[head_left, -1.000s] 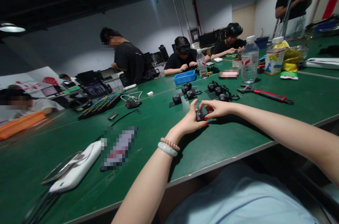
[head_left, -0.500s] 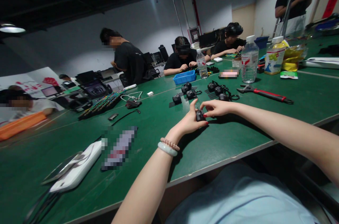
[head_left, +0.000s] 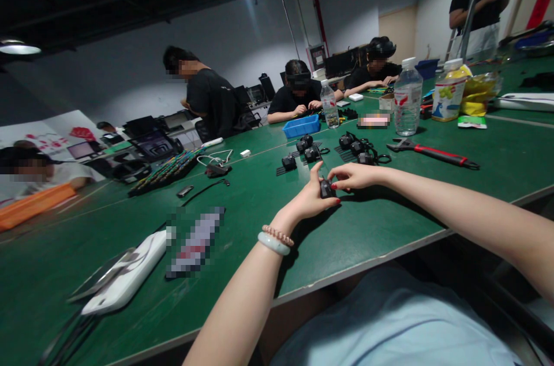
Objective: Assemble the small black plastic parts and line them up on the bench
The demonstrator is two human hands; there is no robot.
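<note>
Work on one small black faceted plastic part (head_left: 326,188) looks to be under way, not finished: it sits between both hands, just above the green tabletop (head_left: 359,233) or resting on it, I cannot tell which. The left hand (head_left: 309,195) holds it from the left, narrowed around it between thumb and fingers. The right hand (head_left: 355,176) is curled in from the other side, its fingertips at the part; whether they pinch or only touch it cannot be told.

Beyond the hands lie what I count as six similar black parts: three black knob-like pieces (head_left: 311,153) past the left fingertips and three dark rounded pieces (head_left: 357,148) past the right hand, some partly overlapping. Thin dark parallel strips show beside both groups. How many of these are complete cannot be judged; they are too small to tell.

Of other things, there is one adjustable wrench with a red-and-black handle (head_left: 445,155) beyond the right forearm, one shallow blue plastic tray (head_left: 303,130) farther out, and two clear plastic water bottles (head_left: 407,101) past the right hand.
</note>
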